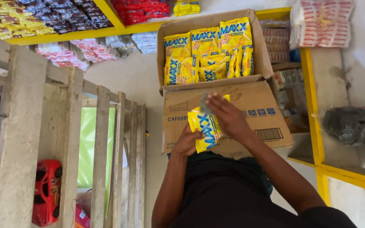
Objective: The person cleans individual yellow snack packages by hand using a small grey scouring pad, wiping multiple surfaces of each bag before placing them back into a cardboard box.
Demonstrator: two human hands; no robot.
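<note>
Two hands work on a yellow plastic snack packet with blue lettering, over an open brown cardboard box.

The left hand (187, 141) grips the yellow plastic snack packet with blue lettering (206, 126) from below, fingers curled round its lower edge, while the right hand (227, 116) lies flat across the packet's top with fingers stretched out, pressing a small grey crumpled piece (205, 102) that I cannot identify. Just beyond both hands stands the open brown cardboard box (256, 101), its far half filled with more upright yellow packets (208, 52). Left of the left hand is a wooden slatted crate (102, 147), with a red toy car (46, 192) beside it. Well to the right of the right hand a black plastic bag (351, 124) lies on a yellow-edged shelf (313, 122).
</note>
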